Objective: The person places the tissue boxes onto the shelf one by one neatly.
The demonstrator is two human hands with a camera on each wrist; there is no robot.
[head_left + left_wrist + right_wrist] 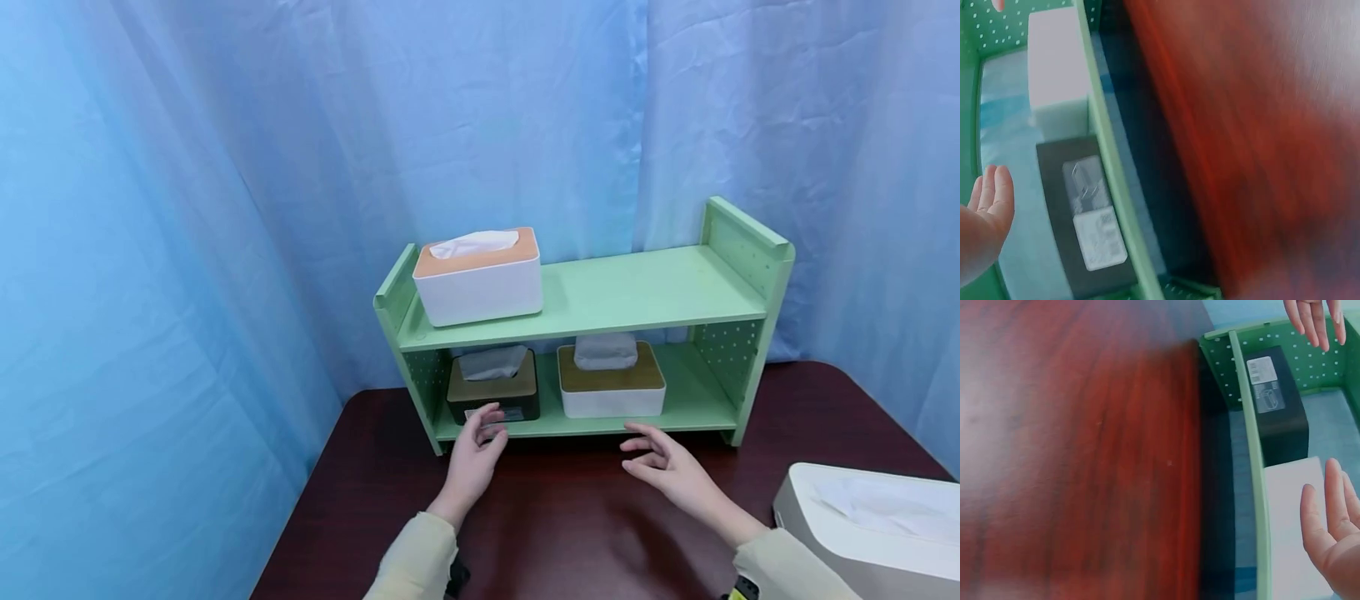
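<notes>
Both hands hover before a green two-tier shelf [637, 287], holding nothing. My left hand [474, 454], fingers loosely bent, overlaps the lower front of a black tissue box [492, 390] with a brown lid; its label [1099, 237] shows in the left wrist view. On the right, my right hand [671, 475] is held with relaxed fingers just below a white tissue box [611, 403] with a wooden lid on the lower tier. Up on the top tier, at the left end, sits another white tissue box [480, 296] with a light wooden lid and tissue poking out.
A larger white tissue box [847, 542] stands at the right edge of the dark red-brown table [570, 542]. Blue curtains [450, 125] hang behind and at the left. Perforated green side panels [727, 354] close off the shelf's ends.
</notes>
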